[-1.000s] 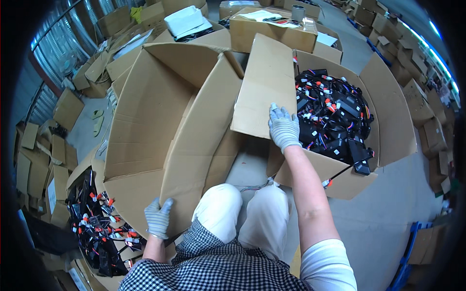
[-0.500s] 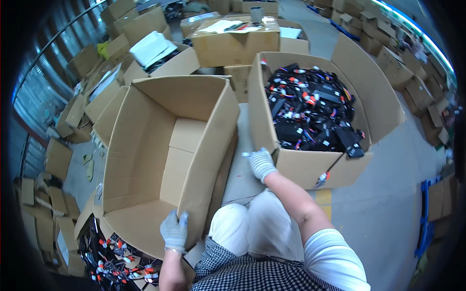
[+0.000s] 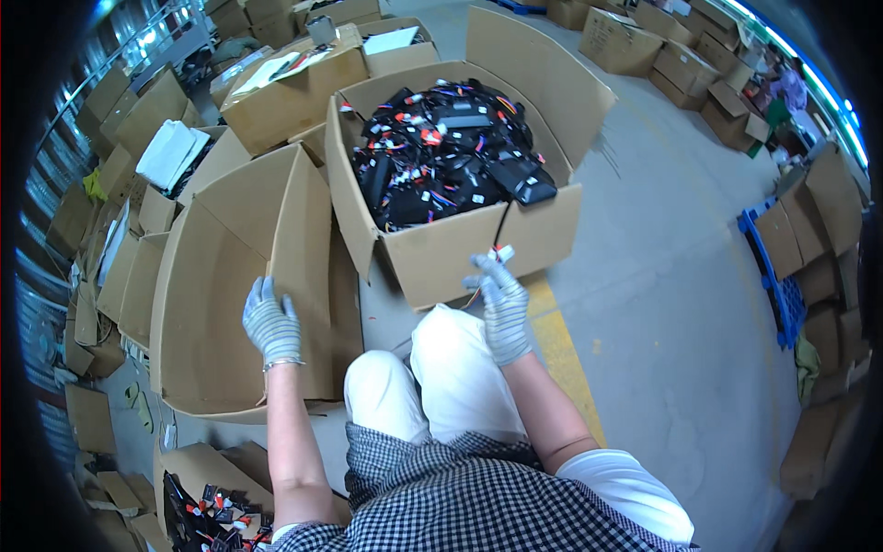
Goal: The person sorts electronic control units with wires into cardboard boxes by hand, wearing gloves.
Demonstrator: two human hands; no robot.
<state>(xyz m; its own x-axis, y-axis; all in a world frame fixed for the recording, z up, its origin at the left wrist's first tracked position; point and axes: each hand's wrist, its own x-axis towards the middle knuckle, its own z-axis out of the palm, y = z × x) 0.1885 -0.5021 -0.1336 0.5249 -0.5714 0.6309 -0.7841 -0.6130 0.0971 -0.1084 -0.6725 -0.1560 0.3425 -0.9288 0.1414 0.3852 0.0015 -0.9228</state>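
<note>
My left hand [image 3: 271,324], in a striped grey-white glove, is open beside the near edge of a carton [image 3: 216,386] with bare inside walls. Its fingers point up along the carton's right wall; whether they touch it I cannot tell. My right hand [image 3: 506,313], gloved alike, is closed at the end of a black cable [image 3: 501,225] with a white and red connector [image 3: 502,252]. That cable hangs over the front wall of a second carton [image 3: 478,262] from a flat black device [image 3: 522,178]. Behind it lies a heap of black devices with coloured wires [image 3: 432,147].
At lower left another carton [image 3: 221,460] holds more black parts with red and white connectors. A closed carton [image 3: 267,106] with papers and a grey cup [image 3: 321,30] stands behind. Blue pallets [image 3: 780,285] are at right; a yellow floor line [image 3: 566,359] runs beside my right arm.
The view has turned right, so the cartons sit further left. My right hand has left the carton's corner and taken the hanging cable end. My left hand has let go of the bare carton's near edge.
</note>
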